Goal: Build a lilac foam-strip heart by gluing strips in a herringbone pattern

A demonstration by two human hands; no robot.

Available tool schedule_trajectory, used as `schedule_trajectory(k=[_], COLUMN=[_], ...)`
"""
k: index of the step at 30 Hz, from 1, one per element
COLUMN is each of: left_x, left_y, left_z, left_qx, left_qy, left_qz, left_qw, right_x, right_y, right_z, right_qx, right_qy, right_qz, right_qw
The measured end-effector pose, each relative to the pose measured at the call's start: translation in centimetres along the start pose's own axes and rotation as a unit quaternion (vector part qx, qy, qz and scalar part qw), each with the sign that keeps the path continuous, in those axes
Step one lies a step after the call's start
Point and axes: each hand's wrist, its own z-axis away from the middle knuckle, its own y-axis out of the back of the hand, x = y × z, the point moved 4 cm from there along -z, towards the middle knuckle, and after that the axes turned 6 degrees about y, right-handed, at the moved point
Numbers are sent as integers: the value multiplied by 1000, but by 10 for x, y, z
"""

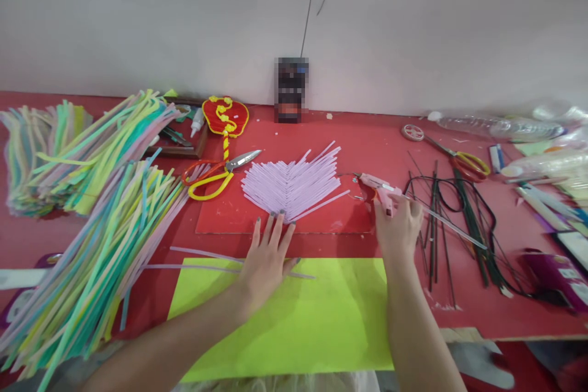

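My left hand (pixel 269 257) lies flat with its fingers spread. Its fingertips touch the lower end of a leaf-shaped panel of lilac pipe cleaners (pixel 294 184), set in slanting rows on a red board (pixel 239 220). Beneath that hand, loose lilac pipe cleaners (pixel 202 251) cross the edge of a yellow-green sheet (pixel 321 318). On the right, my right hand (pixel 399 220) is wrapped round a pink glue gun (pixel 379 184), its nozzle pointing left toward the panel. A clear glue stick (pixel 454 229) sticks out of its back.
Bundles of pastel pipe cleaners (pixel 105 257) cover the left side. Red-and-yellow-handled scissors (pixel 220 174) lie beside a red heart-shaped ornament (pixel 225 116). Dark green stems (pixel 466 220), a black cord (pixel 493 220), another pair of scissors (pixel 445 150) and plastic bottles (pixel 500 127) occupy the right.
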Motion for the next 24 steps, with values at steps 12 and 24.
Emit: schedule_trajectory(k=[12, 24], left_x=[0, 0], left_y=[4, 2], left_z=[0, 1], left_qx=[0, 4], left_qy=[1, -3], left_qz=[7, 10], left_qw=[1000, 1000], right_x=[-68, -62], right_y=[-41, -53], right_z=[22, 17], right_qx=[-97, -97], right_qy=[220, 236], right_qz=[-189, -195], right_qw=[952, 947])
